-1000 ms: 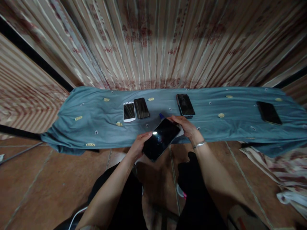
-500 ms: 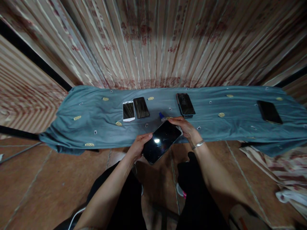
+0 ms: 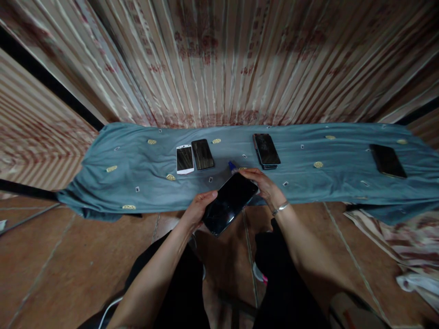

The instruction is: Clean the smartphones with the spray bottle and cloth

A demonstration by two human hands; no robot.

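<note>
A: Head view, and both hands are on one thing: a large dark phone (image 3: 228,202), screen up, slanted, held over the near edge of the blue cloth (image 3: 113,178).

B: Grip, please.

A: The left hand (image 3: 198,211) is clamped on the phone's lower left corner, fingers curled up against the edge and thumb lying along the side. The right hand (image 3: 262,183) is wrapped over the upper right corner, fingertips hooked on the top edge. Neither hand is spread; both are closed on that phone.

B: Where does the phone sit between them?

A: It spans the gap from one hand to the other, lower end off the cloth and above the brown floor tiles (image 3: 48,256), upper end over the cloth.

B: And around it?

A: Just past the right hand's fingertips, a small blue-tipped object (image 3: 232,165) lies on the cloth. Further back on the cloth, a white phone (image 3: 184,159) and a dark phone (image 3: 202,155) lie side by side, to the left of the held one. Another dark phone (image 3: 266,150) lies back right, and one more (image 3: 388,161) far right.
</note>
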